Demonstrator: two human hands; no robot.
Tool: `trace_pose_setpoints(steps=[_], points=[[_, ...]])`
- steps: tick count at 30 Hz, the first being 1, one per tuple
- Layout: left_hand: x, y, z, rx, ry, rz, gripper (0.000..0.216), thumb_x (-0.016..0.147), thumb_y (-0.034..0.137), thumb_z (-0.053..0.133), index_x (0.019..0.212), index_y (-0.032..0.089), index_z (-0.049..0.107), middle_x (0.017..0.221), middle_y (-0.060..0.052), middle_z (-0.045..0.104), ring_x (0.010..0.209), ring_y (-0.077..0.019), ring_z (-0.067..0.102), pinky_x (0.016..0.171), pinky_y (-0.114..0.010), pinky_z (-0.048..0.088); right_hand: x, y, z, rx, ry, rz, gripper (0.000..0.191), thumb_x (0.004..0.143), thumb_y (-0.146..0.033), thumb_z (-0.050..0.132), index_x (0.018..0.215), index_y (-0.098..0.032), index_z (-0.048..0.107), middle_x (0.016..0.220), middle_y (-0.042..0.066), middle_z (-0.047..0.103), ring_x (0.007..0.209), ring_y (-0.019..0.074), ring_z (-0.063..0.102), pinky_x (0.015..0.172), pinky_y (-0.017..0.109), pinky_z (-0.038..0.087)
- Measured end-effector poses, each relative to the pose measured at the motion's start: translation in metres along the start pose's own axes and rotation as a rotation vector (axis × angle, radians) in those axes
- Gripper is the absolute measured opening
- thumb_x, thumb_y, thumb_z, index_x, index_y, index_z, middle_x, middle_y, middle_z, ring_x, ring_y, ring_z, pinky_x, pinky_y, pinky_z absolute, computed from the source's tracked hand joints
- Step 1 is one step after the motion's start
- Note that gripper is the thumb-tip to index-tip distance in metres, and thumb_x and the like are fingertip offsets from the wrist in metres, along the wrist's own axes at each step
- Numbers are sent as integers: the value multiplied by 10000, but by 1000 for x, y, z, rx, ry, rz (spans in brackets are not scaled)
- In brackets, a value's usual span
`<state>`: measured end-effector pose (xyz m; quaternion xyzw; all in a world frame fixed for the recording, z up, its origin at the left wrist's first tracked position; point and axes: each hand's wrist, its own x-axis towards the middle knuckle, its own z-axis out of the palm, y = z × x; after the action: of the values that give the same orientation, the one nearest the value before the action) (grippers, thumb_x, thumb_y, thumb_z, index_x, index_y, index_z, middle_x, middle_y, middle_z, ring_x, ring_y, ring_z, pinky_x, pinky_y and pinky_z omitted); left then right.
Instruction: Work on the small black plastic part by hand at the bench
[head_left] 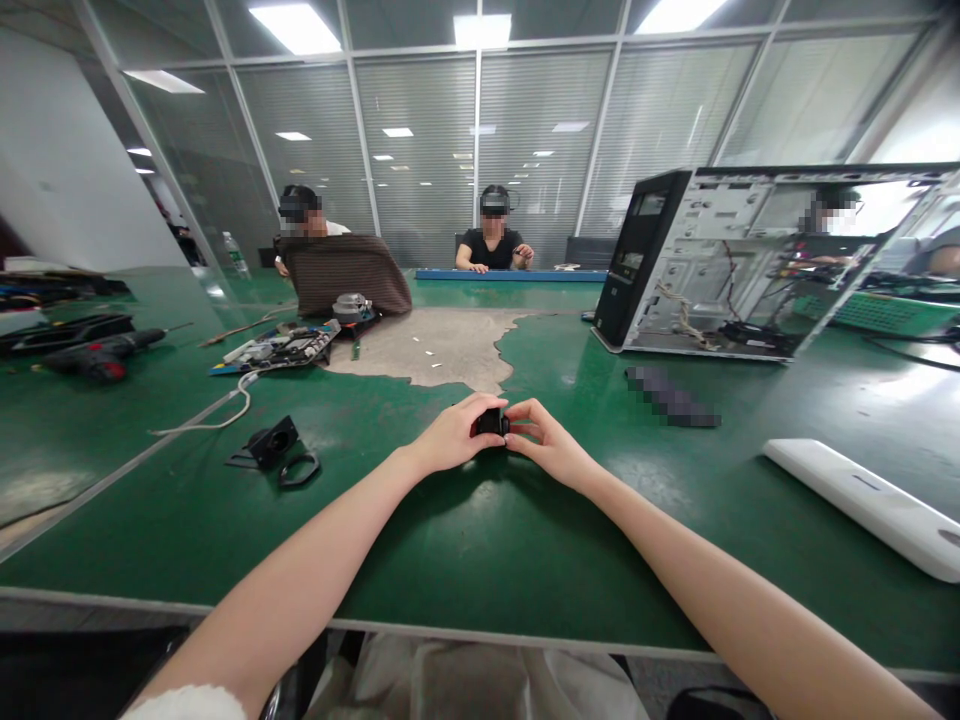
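Just above the green tabletop, both my hands meet around a small black part (489, 424) whose exact kind I cannot make out. My left hand (454, 432) grips it from the left, thumb below and fingers over the top. From the other side, the thumb and fingertips of my right hand (546, 440) pinch its right end. Much of the part is hidden behind the fingers. Left of my hands lie a black bracket-like piece (271, 446) and a black ring-shaped piece (300, 470), apart from both hands.
An open computer case (651, 260) stands at the right behind a pixelated dark object (670, 397). A white elongated device (862, 500) lies near the right edge. At the left are a circuit board (281, 347) and a power drill (105, 355). People sit across the green table (480, 560).
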<state>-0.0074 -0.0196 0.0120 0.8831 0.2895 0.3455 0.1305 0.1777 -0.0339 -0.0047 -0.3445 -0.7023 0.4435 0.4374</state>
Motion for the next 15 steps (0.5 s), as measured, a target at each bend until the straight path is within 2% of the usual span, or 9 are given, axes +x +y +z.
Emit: trace_pose_setpoints(steps=[4,10,15], points=[[1,-5,1,-23,19,-28,428,725,242,643,1120,198,484,1149,-80,526,1047,-226,507,886,-366,408,1,0,0,-33,-19,-33,289,713,-227,608,974,-208,485,1020,37,526,986,184,542,940,413,392],[1,-6,2,-26,12,-60,439,711,231,659,1115,195,491,1124,-73,534,1021,-222,524,853,-348,428,-1,0,-2,-13,-77,-22,276,702,-210,612,941,-218,474,1047,39,531,1008,200,550,815,355,477],[2,-2,1,3,2,-47,451,712,255,658,1125,197,487,1133,-72,530,1016,-222,527,835,-343,440,0,3,-2,42,-34,31,170,752,-286,564,876,-214,472,874,1,584,832,154,606,783,345,484]])
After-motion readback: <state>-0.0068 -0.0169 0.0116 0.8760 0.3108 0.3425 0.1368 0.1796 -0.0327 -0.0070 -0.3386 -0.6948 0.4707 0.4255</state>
